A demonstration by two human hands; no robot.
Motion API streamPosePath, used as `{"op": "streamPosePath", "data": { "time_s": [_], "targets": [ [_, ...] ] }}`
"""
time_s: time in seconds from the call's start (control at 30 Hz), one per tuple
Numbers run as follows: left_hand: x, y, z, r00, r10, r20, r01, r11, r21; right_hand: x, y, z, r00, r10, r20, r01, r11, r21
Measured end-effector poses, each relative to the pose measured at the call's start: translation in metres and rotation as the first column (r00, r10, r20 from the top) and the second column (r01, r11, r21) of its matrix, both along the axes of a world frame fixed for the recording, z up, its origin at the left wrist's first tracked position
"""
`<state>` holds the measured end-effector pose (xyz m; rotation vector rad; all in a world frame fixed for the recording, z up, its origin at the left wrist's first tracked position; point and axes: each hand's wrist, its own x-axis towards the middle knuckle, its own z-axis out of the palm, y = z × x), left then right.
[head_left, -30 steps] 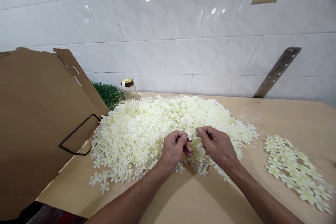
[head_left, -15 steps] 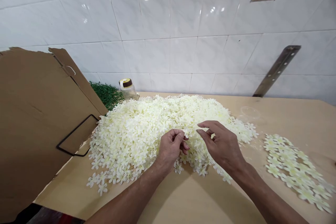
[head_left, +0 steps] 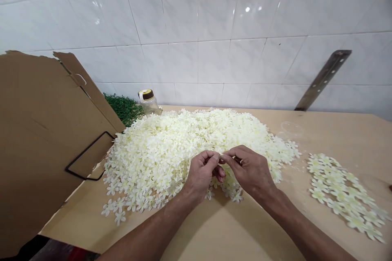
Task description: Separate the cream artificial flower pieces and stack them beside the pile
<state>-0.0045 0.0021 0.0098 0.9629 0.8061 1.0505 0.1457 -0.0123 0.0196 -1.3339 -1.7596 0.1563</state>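
A large heap of white artificial flowers [head_left: 165,151] with pale yellow centres covers the middle of the table. At the heap's front edge my left hand [head_left: 203,173] is closed, thumb and forefinger pinching one small artificial flower, mostly hidden by the fingers. Opposite it my right hand [head_left: 251,171] is also closed in a pinch, its fingertips meeting the left ones at that same flower. What exactly lies between the right fingertips is too small to see clearly.
Flat rows of flowers [head_left: 343,195] lie at the right. A clear round lid [head_left: 292,128] is behind them. A cardboard box [head_left: 39,138] stands left, with a bottle [head_left: 150,104] and green plastic foliage [head_left: 122,108] behind. A metal bracket [head_left: 323,81] is against the tiled wall.
My right hand has moved left and closed its fingers, so its fingertips now meet those of my left hand. The left hand has shifted slightly right, still pinching.
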Motion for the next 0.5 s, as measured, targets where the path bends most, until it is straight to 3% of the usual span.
{"op": "streamPosePath", "data": {
  "time_s": [0.5],
  "targets": [
    [0.0002,0.0005,0.0043,0.998,0.060,-0.035,-0.060,0.998,0.004,-0.0062,0.0026,-0.0014,0.995,-0.095,-0.019,0.090,0.982,-0.164]
  ]
}}
